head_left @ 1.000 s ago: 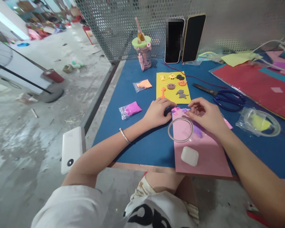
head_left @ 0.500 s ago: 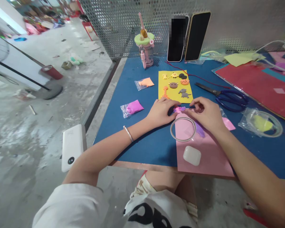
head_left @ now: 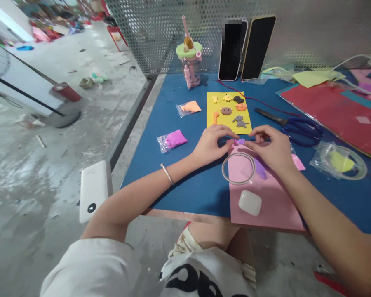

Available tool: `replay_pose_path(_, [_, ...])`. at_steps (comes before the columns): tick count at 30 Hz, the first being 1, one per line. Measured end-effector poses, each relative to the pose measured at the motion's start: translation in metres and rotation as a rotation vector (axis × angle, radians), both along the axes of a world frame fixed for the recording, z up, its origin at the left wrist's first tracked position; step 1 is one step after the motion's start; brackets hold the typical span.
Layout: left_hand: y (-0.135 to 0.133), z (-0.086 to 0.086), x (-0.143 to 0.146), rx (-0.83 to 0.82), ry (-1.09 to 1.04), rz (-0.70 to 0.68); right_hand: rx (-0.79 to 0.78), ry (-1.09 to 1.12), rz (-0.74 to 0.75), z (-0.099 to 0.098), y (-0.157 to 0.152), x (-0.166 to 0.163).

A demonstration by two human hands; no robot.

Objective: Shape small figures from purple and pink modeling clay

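A small pink-and-purple clay piece [head_left: 240, 141] lies at the top edge of a pink sheet [head_left: 266, 206]. My left hand [head_left: 214, 142] pinches its left end between thumb and fingers. From the right, my right hand [head_left: 270, 146] has curled fingers and its thumb at the other end of the piece; the exact grip is partly hidden. Just above is a yellow card [head_left: 228, 123] bearing several clay animals, such as a grey elephant [head_left: 241, 121] and a brown animal head [head_left: 226, 111]. A clear ring-shaped object [head_left: 223, 168] and purple clay [head_left: 259, 169] in plastic lie below my hands.
A white earphone case [head_left: 250, 202] sits near the front edge. Left are bags of magenta clay [head_left: 177, 139] and orange clay [head_left: 191, 107]. Scissors [head_left: 301, 130] and a tape roll [head_left: 363, 163] lie right. A cup [head_left: 191, 68] and two phones [head_left: 233, 49] stand behind.
My fingers have shifted slightly around the clay piece, and more of its purple part shows between them. Both hands stay at the top of the pink sheet.
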State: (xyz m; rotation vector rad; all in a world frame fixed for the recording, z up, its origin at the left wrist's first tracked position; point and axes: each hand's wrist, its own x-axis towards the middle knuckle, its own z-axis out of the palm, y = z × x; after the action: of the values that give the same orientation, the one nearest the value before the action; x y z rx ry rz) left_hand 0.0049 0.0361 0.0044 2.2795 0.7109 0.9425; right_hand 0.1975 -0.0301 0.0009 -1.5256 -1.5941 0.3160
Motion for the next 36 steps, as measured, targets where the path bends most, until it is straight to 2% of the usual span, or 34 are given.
replay_pose_path(9, [-0.0022, -0.0016, 0.0012, -0.221, -0.147, -0.13, -0.034, 0.03, 0.044, 0.0039, -0.0021, -0.0007])
replay_pose_path(24, [-0.0014, -0.0026, 0.0018, -0.246, -0.218, -0.158, -0.048, 0.053, 0.042, 0.0095, -0.0081, -0.006])
replay_pose_path(28, [0.0015, -0.0059, 0.0022, -0.253, -0.256, -0.16, -0.058, 0.09, 0.103, 0.0085, -0.0082, -0.004])
replay_pose_path(36, [0.0047, -0.0093, 0.0037, -0.208, -0.28, -0.168, -0.183, 0.264, 0.194, 0.0091, -0.0085, -0.0029])
